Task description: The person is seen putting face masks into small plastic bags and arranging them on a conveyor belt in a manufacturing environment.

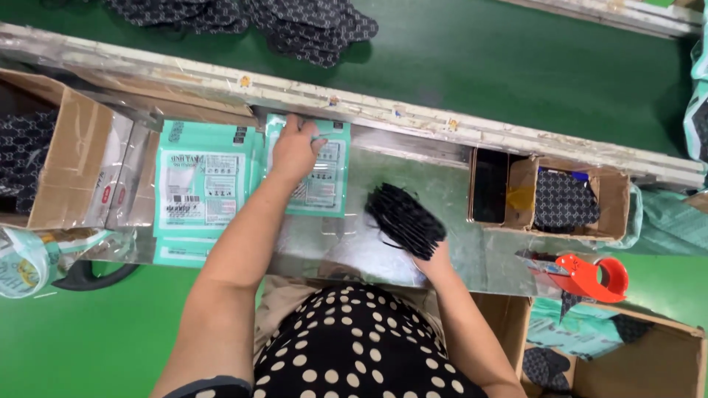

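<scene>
Nearest the camera there's the person's polka-dot top (369, 346), and from there both arms reach out over the shiny metal counter (472, 254). The right hand (435, 262) has its grip closed around the near end of a stack of black masks (404, 219), held fanned out and tilted just above the counter, roughly in the middle of it. A bit further out, the left hand (293, 151) is flat on the top edge of a teal pouch (317, 173), fingers curled onto the far end, thumb side toward the middle. Whether it's pinching the opening or just pressing down is hard to tell from this angle.

Left of that pouch sits a pile of teal pouches (200, 191), and beyond those an open cardboard box (70, 166). On the right there's a small cardboard tray (564, 199) with patterned masks in it, and a red tape dispenser (590, 276) closer in. Far side of the metal rail, a green belt (479, 59) carries a heap of dark masks (295, 26).

Looks like the bagging step: one pouch singled out, one bundle ready. The next move would probably need the pouch mouth pulled open and the stack squared up so it slides in cleanly.
</scene>
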